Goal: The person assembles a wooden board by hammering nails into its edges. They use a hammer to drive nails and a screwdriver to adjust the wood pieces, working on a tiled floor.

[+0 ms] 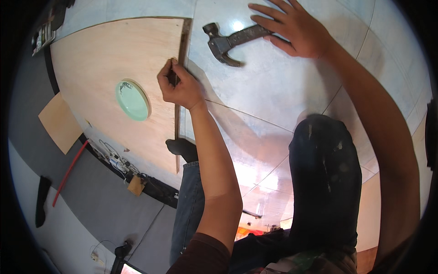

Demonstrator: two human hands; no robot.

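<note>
**Plywood + steel: hammer at R hand, L hand at board edge**

We've got the hammer [221, 45] over the tile [255, 86], to the right of the board [100, 50]: head to our left, claw curving back twd us, handle running up-right to the R hand. Can't tell if it lies flat or is lifted a bit.

R hand [294, 32]: fingers spread wide over the handle end, thumb below it. Not a full wrap, so don't count on a firm hold.

L hand [180, 84]: curled narrow at the board's R edge, thumb + index tips together. Can't tell if there's anything in the pinch; if so, it's tiny.

Handling, our est.: hammer's rigid, head-heavy, won't hurt if bumped, but would chip tile. Take hold low on the handle, full wrap, for swing; nearer the head for ctrl. Handle looks dark + worn, might be slick, grip unclear from here.

Board: stiff, prob. light for its size but awkward. Looks like a strip [184, 43] runs along the R edge; best hold is there or at opposite edges, w/ 2 hands. Raw edge = splinter risk.

Dish [134, 105] sits on the board, pale green, w/ small dark bits at its far end (too small to ID). Prob. light + slides easily, so take it by the rim before tilting the board.
</note>
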